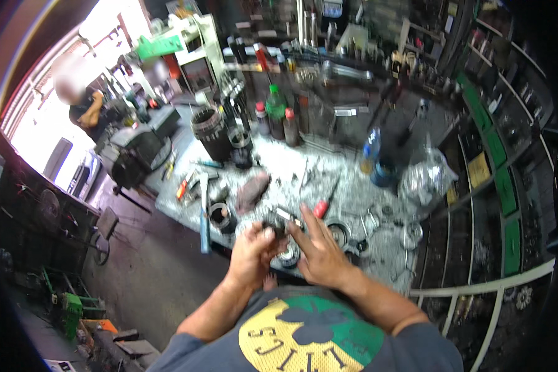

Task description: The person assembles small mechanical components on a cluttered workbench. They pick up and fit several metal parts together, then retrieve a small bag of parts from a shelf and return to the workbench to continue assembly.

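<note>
Over the near edge of the tabletop (pixel 328 167), both hands meet on one small dark metal part (pixel 278 221). Left hand (pixel 252 253): fingers curled narrow, holding the part from the left and below. Right hand (pixel 318 251): fingers spread and fairly straight, tips touching the part's right side, where a short pale, flat tab sticks out. Exact shape of the part hard to tell; chunky, dull black, greasy-looking.

Tabletop grey and mottled, dusted with pale filings and grime. Directly under the hands, a round metal bearing ring (pixel 287 254), partly hidden. Just right of the right hand, another ring-shaped steel piece (pixel 339 234) and, near the right edge, a bright toothed ring (pixel 411 235). A red-handled screwdriver (pixel 321 206) just beyond the fingertips. At the near-left edge, a short dark cylinder (pixel 221 216) with an open bore, and a blue-handled tool (pixel 204 230) hanging over the edge. Further back, a large ribbed black sleeve (pixel 209 131), upright, near the far-left corner; a crumpled clear plastic bag (pixel 425 177) at the right edge; a clear bottle with a blue cap (pixel 370 150) behind it.

Little bare surface; the widest clear patch lies mid-tabletop beyond the screwdriver. Another person (pixel 85 106) stands well apart, past the far-left corner.
</note>
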`<act>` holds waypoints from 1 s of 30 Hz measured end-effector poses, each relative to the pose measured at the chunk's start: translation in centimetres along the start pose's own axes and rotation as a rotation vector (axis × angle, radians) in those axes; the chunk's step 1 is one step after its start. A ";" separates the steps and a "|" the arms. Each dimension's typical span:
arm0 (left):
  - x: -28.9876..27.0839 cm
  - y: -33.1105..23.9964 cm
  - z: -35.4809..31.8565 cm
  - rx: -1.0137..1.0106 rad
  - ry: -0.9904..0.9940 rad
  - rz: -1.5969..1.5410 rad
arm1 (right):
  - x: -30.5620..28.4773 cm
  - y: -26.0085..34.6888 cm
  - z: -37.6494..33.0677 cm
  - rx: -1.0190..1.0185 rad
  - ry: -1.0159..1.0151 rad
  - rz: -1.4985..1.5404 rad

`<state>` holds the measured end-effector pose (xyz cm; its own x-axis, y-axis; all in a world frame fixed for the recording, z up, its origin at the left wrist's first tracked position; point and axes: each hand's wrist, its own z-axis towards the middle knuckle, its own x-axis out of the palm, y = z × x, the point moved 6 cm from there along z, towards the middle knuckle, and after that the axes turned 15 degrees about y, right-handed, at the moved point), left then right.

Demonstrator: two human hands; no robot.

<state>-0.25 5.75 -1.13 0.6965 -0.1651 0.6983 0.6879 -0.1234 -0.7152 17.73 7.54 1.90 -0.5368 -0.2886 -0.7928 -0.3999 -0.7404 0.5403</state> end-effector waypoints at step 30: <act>0.1 2.8 -0.4 -0.019 -0.099 -0.098 | -2.5 -0.8 -0.1 -0.101 -0.039 0.332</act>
<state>1.67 5.04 -3.14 0.6434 -0.0538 0.7636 0.7504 -0.1531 -0.6430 19.53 8.80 3.42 -0.6544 -0.5015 -0.5659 -0.1243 -0.6668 0.7348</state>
